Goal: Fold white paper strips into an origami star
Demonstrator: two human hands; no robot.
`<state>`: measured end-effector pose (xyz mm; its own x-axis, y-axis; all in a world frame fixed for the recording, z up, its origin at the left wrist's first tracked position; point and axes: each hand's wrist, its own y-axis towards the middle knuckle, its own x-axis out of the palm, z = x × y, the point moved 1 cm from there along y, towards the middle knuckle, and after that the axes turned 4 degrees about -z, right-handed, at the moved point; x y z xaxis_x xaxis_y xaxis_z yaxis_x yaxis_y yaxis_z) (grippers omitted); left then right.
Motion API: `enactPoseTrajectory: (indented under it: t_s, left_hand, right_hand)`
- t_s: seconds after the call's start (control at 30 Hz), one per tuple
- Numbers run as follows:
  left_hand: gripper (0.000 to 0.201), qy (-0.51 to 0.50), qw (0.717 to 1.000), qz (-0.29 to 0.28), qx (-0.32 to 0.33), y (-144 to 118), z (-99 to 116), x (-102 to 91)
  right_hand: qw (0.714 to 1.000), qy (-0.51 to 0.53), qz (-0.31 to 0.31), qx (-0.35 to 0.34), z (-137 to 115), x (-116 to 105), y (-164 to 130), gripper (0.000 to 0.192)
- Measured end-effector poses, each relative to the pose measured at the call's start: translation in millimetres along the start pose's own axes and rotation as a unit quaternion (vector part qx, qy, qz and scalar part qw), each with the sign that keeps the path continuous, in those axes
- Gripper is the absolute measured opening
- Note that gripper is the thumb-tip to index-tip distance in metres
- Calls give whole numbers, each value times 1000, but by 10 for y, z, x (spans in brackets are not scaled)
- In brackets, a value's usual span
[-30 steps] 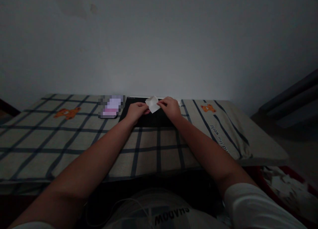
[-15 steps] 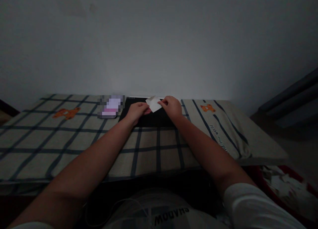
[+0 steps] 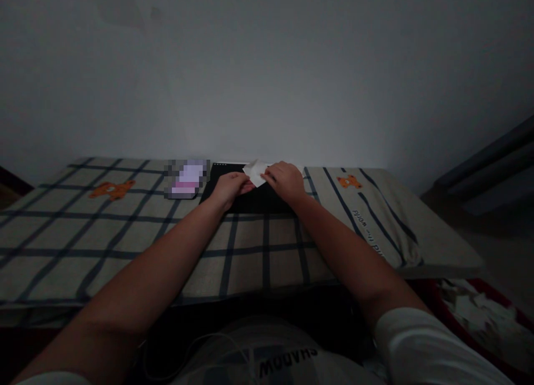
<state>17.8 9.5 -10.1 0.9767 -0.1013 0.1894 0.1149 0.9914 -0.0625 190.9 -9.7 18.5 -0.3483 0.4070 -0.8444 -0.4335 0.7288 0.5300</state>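
Note:
A small piece of white paper (image 3: 255, 171) is held up between my two hands over a flat black mat or board (image 3: 262, 201). My left hand (image 3: 230, 188) pinches the paper's left edge between thumb and fingers. At its right side, my right hand (image 3: 286, 180) has its fingers closed on the paper, and the knuckles cover part of it. The paper looks slightly creased; its lower part stands out pale against the black surface.
A checked cloth (image 3: 125, 235) with orange bear prints covers the table. Left of the black board lies a phone-like object (image 3: 187, 179), its screen blurred out. Behind stands a grey wall (image 3: 267, 73). At lower right, a red container (image 3: 450, 312) holds many paper scraps.
My right hand has shifted slightly left over the paper, its fingers now covering more of the right side. The left hand stays almost in place.

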Motion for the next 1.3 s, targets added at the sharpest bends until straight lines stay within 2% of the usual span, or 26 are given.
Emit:
enactPoseTrajectory:
  t_s: [0.13,0.27,0.53,0.7,0.93,1.3]
  left_hand:
    - [7,-3,1000,3,13,-29,28,19]
    - [7,-7,1000,-2,20,-51,48,29]
    - [7,-26,999,-42,22,-7,0,15]
    - [2,-43,999,-20,11,-34,17,33]
    - [9,-54,998,3,13,-63,43,55]
    - [9,-57,998,-5,5,-3,10,12]
  right_hand:
    - [1000,9,0,3,8,26,1,25]
    - [999,7,10,35,23,70,5,29]
    - [998,-44,23,47,0,71,14,25]
    - [999,-37,31,10,-22,60,-4,21]
    - [999,-21,19,-39,-31,55,-10,15]
    - [994,15,-18,-107,-23,76,-4,21]
